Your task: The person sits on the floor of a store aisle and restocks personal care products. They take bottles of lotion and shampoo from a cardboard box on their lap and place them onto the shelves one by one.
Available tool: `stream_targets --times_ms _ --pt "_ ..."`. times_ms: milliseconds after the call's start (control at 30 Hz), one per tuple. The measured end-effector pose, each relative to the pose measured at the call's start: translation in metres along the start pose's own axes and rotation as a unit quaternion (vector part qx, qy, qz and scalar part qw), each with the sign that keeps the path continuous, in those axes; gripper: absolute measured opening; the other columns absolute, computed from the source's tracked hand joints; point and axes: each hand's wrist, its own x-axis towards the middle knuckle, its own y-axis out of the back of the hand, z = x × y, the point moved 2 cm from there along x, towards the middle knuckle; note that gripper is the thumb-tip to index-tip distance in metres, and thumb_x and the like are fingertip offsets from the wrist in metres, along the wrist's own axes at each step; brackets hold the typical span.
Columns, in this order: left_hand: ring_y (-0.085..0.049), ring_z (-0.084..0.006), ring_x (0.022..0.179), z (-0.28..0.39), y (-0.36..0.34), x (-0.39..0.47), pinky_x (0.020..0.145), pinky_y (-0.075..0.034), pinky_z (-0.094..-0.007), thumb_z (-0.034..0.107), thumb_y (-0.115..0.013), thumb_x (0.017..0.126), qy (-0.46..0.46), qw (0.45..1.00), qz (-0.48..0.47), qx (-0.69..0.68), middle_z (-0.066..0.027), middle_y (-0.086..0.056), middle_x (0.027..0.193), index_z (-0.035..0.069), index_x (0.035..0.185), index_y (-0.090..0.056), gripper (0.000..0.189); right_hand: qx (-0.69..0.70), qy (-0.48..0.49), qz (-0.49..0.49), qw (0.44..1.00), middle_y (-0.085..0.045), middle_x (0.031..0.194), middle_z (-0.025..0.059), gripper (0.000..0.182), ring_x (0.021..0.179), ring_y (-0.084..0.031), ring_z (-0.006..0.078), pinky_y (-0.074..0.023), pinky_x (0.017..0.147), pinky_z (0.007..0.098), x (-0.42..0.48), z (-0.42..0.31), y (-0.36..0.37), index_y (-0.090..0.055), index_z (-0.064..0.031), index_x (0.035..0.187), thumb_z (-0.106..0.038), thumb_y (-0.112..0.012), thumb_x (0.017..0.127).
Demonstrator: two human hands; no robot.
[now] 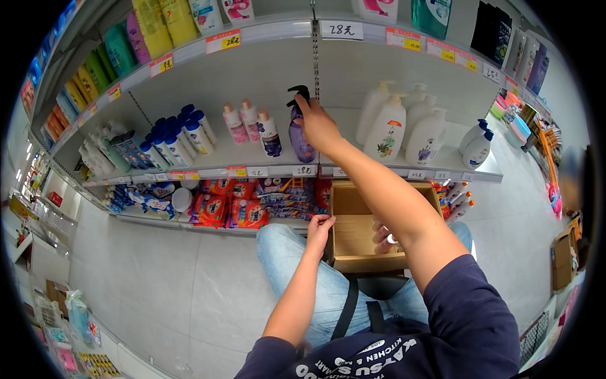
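Note:
My right hand is on a purple pump bottle with a black pump head, its fingers around the upper part. The bottle stands on the middle shelf, right of several small Lux bottles with pink caps. At the near left wall of an open cardboard box, my left hand pinches the rim. Inside the box, partly hidden by my right arm, lie pink bottles. The box rests between my knees.
White pump bottles stand to the right on the same shelf, blue-capped bottles to the left. Detergent bags lie on the bottom shelf. Above, the upper shelf edge holds price tags. Grey tiled floor extends to the left.

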Motion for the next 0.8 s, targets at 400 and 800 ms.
stream_targets --times_ms 400,800 --pt "-0.057 -0.0158 0.097 -0.007 0.003 0.003 0.086 -0.043 -0.0303 0.025 -0.07 0.09 -0.022 0.999 -0.017 0.027 -0.0054 -0.064 0.103 0.005 0.109 -0.062 0.029 -0.005 -0.024 -0.011 1.0 -0.057 0.113 0.0182 0.054 0.1 -0.063 0.0385 -0.0557 0.076 0.0481 0.002 -0.006 -0.002 -0.046 -0.0137 0.135 -0.006 -0.065 0.086" --pt "-0.058 -0.0154 0.094 -0.001 0.008 0.003 0.086 -0.044 -0.0278 0.022 -0.075 0.087 0.004 1.0 0.002 0.02 -0.0069 -0.065 0.098 0.001 0.104 -0.063 0.03 -0.037 -0.043 0.001 0.998 -0.042 0.134 0.0226 0.065 0.109 -0.058 0.0431 -0.0555 0.079 0.0483 -0.005 -0.02 0.026 -0.039 -0.0153 0.143 -0.015 -0.071 0.086"
